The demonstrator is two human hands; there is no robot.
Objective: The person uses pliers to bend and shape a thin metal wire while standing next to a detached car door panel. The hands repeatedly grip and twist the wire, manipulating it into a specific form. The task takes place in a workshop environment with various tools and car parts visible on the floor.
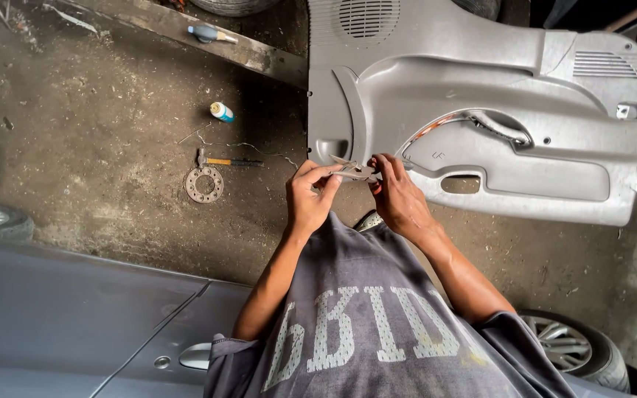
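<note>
My left hand [310,197] and my right hand [398,193] are raised in front of my chest, close together. Both grip a small metal pliers-like tool [353,172] between their fingertips; its exact kind is hard to tell. Just beyond the hands a grey plastic car door trim panel [481,96] lies on the dirty concrete floor, inner face up, with a speaker grille, a pull handle and a pocket opening. The tool is held over the panel's near left corner.
A small hammer [224,161] and a perforated metal ring [204,184] lie on the floor to the left. Farther off are a blue-and-white can [221,112] and a blue-handled screwdriver [211,33] on a metal beam. A grey car body [75,317] and a wheel [573,348] are close by.
</note>
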